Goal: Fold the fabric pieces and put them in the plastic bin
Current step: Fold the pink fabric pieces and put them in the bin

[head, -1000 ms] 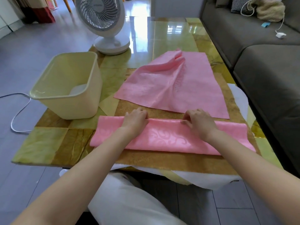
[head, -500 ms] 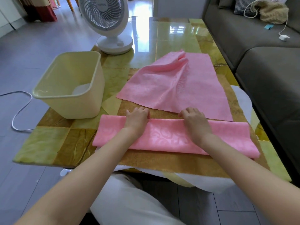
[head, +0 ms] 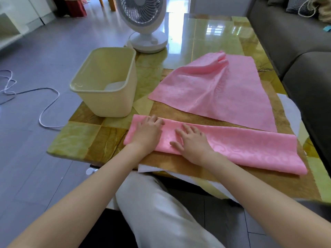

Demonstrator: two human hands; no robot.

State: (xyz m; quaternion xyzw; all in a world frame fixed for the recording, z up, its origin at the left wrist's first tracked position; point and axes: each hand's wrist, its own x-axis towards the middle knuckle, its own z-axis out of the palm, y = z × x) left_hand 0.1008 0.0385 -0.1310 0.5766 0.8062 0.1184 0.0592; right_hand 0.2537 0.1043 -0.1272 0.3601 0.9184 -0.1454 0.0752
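Fingers (head: 187, 129): those of the right hand (head: 194, 145) are spread flat on the strip (head: 247, 145); those of the left hand (head: 146, 135) lie close together, tips at its far edge.
Strip: folded pink fabric along the near edge of the surface (head: 77, 140).
Cloth (head: 215, 92): second pink piece, unfolded and rumpled, beyond the strip.
Bin (head: 111, 104): cream, upright, just beyond the strip's left end.
Hidden: a pale patch in the bin's bottom is hard to make out; the fan (head: 145, 24) is cut off at the top; whether the left fingertips hook over the edge, I cannot tell.
Change: the right hand has slid left, beside the left hand; earlier they were well apart.
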